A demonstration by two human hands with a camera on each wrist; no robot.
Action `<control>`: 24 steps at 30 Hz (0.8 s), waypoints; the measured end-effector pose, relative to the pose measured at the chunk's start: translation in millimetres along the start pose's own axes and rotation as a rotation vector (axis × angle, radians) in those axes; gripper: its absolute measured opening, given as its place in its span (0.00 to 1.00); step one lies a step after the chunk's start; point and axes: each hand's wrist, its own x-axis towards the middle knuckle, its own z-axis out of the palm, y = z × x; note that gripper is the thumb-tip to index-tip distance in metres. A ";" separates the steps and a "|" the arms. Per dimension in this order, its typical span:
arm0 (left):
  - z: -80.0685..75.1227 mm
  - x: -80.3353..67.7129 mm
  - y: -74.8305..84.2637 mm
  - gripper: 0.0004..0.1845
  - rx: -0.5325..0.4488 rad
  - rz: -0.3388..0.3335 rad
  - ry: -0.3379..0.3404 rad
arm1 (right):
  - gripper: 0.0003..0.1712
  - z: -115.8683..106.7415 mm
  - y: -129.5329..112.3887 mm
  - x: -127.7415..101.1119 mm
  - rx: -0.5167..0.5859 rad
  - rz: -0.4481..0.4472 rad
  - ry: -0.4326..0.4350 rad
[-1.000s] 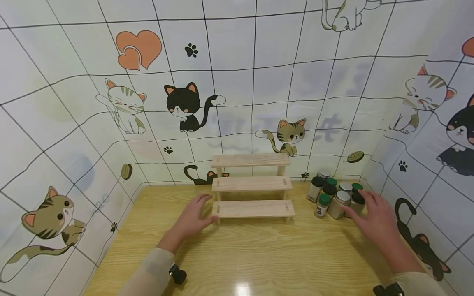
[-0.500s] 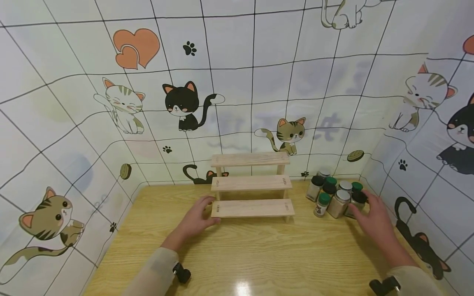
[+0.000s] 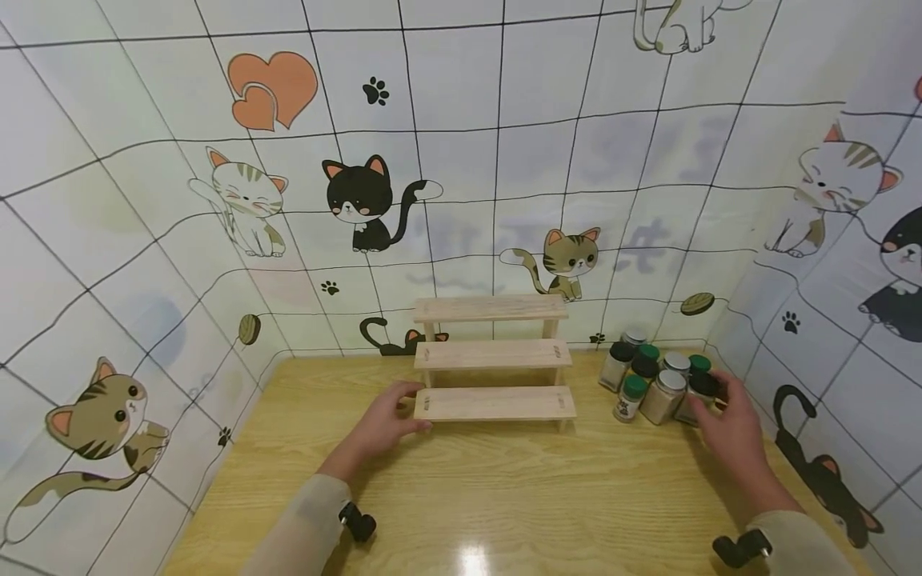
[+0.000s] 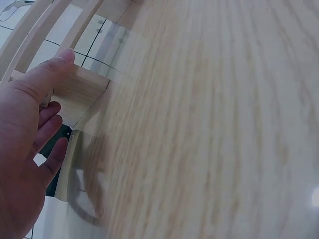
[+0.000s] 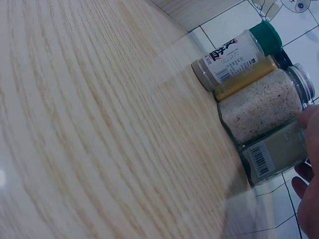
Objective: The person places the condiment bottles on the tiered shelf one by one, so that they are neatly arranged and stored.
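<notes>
**Wooden rack at twelve, jars at two: each hand has its own target**

Pale wood is what my left hand [image 3: 378, 428] meets: its thumb lies on top of the left end of the bottom step of the three-step rack [image 3: 494, 356], and the fingers curl round that end from below, as the left wrist view shows [image 4: 30, 134]. The rack stands at twelve o'clock from me, near the back wall, its long axis running nine to three across the surface [image 3: 504, 496], so I hold it by one short end only.

My right hand [image 3: 727, 428] sits at about two o'clock, against the near right side of the cluster of spice jars [image 3: 659, 376]. Its fingers are closing round the black-capped jar [image 3: 697, 394] at the cluster's right edge; in the right wrist view only fingertips [image 5: 309, 149] show, touching a jar with a barcode label [image 5: 276, 157], so I cannot tell how firm the grip is. The right hand is much the nearer one to the jars, the left to the rack; the two groups stand near each other but apart.

All three steps of the rack carry nothing. The jars stand upright and capped, in green, black and silver. One holds a coarse beige powder [image 5: 261, 107], and one beside it something yellow.
</notes>
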 end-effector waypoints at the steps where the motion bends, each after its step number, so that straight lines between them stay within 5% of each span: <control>1: -0.2 0.6 1.0 0.41 0.000 -0.007 -0.003 | 0.37 0.1 1.0 -0.1 0.008 0.011 0.004; 9: -2.4 2.1 8.1 0.40 0.006 -0.077 -0.029 | 0.36 1.9 9.3 -3.2 0.092 0.137 0.087; 17: -6.7 3.5 8.1 0.41 -0.020 -0.016 -0.037 | 0.36 -4.6 -1.8 -5.2 0.106 0.237 0.195; 24: -5.7 2.5 7.8 0.38 -0.042 0.000 -0.035 | 0.33 -14.6 -21.6 -3.6 0.202 0.144 0.300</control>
